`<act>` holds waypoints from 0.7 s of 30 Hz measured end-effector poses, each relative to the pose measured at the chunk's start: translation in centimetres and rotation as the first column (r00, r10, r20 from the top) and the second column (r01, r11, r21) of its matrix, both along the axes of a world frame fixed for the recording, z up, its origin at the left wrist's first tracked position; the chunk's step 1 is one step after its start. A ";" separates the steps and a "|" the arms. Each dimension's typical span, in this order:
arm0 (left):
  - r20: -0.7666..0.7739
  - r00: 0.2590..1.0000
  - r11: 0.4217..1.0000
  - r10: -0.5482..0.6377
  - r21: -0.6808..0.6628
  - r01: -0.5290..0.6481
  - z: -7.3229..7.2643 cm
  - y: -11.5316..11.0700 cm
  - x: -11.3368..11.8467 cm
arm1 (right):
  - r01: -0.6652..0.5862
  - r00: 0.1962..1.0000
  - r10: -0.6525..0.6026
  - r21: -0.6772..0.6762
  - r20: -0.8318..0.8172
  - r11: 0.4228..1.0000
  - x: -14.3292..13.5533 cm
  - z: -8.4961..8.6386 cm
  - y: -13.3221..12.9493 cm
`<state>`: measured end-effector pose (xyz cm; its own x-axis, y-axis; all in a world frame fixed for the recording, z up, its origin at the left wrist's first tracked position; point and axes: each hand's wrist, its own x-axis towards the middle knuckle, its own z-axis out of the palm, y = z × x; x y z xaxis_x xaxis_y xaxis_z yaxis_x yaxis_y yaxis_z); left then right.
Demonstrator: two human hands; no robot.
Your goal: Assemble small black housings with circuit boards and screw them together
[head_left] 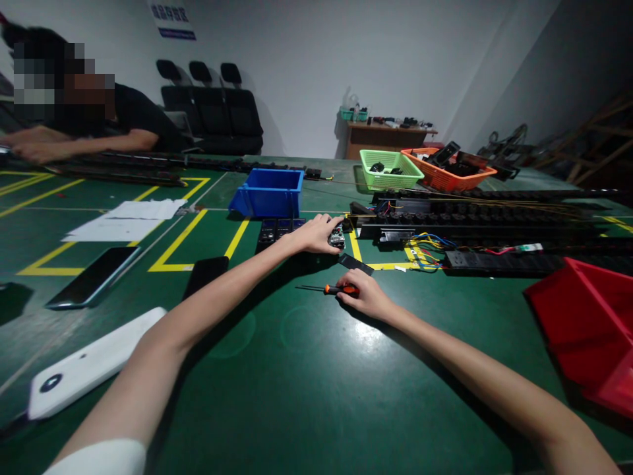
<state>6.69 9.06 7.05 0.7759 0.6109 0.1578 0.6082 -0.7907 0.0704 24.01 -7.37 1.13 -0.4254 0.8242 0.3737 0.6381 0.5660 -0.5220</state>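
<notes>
My left hand (320, 233) is closed on a small circuit board (337, 238) at the near end of the long black rails. Lower and to the right, my right hand (363, 294) has its fingers wrapped round the orange and black handle of a screwdriver (341, 289), whose thin shaft points left just over the green table. A small dark flat plate (356, 265) lies between the two hands. Left of the board, several black modules (277, 229) sit in a row in front of a blue bin (271, 192).
Black rails (459, 221) with loose coloured wires (428, 245) stretch right. Green (390, 169) and orange baskets (448, 173) stand behind. A red bin (588, 323) is at right. Phones (93, 277), papers (126, 220) and a white device (99, 363) lie left. A person (133, 122) sits far left.
</notes>
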 end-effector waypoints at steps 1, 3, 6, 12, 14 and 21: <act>0.015 0.999 1.000 -0.030 0.008 0.030 0.5 -0.7 -0.5 | 0.001 1.000 -0.001 0.003 0.010 1.000 0.0 0.1 0.0; 0.035 0.997 0.998 -0.068 0.018 0.068 1.5 -2.4 -1.6 | -0.001 1.000 0.001 0.012 0.030 1.000 0.0 0.1 -0.1; 0.037 0.994 0.994 -0.106 0.000 0.106 2.5 -5.1 -3.6 | -0.002 0.999 0.000 0.032 0.046 0.999 0.0 -0.1 -0.2; 0.068 0.986 0.988 -0.149 -0.038 0.152 3.0 -10.7 -7.5 | 0.124 0.991 -0.119 0.097 -0.054 0.988 0.2 -0.3 0.1; 0.073 0.986 0.987 -0.147 -0.059 0.152 2.6 -12.3 -8.2 | 0.162 0.984 -0.151 0.125 -0.099 0.979 1.0 0.3 0.8; 0.066 0.988 0.983 -0.143 -0.106 0.150 0.2 -13.6 -8.0 | 0.339 0.940 -0.342 0.177 -0.014 0.924 5.4 2.4 5.1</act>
<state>-1.33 -4.57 7.22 0.8498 0.5074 0.1430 0.4788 -0.8564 0.1933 29.42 -2.24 3.52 -0.1382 0.8432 0.5195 0.8161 0.3942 -0.4227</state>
